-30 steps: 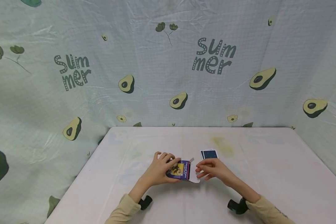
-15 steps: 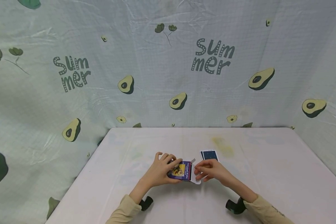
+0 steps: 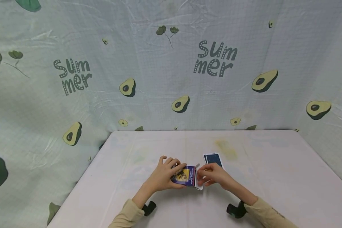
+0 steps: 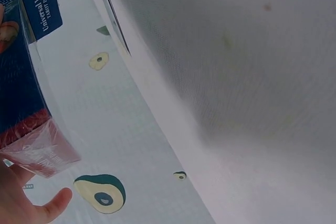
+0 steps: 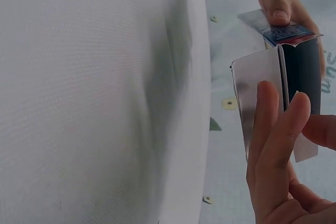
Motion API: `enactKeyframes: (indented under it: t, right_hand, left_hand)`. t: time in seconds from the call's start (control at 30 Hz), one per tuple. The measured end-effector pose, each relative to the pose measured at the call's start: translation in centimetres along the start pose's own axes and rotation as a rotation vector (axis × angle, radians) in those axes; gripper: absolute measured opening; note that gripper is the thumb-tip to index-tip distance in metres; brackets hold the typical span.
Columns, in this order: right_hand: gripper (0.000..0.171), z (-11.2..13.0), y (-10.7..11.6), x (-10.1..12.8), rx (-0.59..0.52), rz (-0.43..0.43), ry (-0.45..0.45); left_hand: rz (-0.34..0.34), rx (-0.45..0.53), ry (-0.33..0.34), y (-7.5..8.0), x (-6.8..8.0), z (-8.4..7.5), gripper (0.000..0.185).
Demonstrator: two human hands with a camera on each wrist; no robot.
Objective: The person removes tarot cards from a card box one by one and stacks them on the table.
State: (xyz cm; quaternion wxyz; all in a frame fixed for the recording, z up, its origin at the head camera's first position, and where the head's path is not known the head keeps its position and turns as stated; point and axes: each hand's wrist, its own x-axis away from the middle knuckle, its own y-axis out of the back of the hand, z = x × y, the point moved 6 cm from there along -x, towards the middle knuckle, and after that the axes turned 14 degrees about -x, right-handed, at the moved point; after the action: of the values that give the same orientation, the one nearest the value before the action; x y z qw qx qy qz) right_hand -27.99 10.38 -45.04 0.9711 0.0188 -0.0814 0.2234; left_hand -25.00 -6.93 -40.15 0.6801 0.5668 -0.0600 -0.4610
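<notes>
My left hand grips a purple tarot card box from its left end, fingers over the top and thumb along the near side. The box's right end stands open, with a white flap sticking out. My right hand is at that open end, its fingertips overlapping the flap in the right wrist view and the thumb apart from them. What lies deeper in the box is hidden. Just behind the right hand, dark blue cards with white borders lie overlapping on the table. In the left wrist view, clear plastic film hangs from the box.
The white table spreads around both hands, with a yellowish stain toward the back. A pale curtain printed with avocados and lettering rises behind it. A black wrist camera sits by the left sleeve, another by the right.
My right hand has shifted slightly left, closer to the box opening, and the white flap shows less in the head view. My left hand keeps its grip on the box.
</notes>
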Motion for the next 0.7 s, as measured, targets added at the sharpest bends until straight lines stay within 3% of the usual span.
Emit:
enactKeyframes:
  t: [0.33,0.7]
  right_hand:
    - [0.031,-0.43,-0.18,-0.41,-0.01,-0.046,-0.022]
    - [0.025,-0.16,-0.23,-0.44,0.004,-0.062,-0.027]
  left_hand:
    - [0.019,-0.003,-0.014,0.11,-0.29,-0.23,0.074]
    - [-0.004,0.015,-0.011,0.11,-0.26,0.02,0.075]
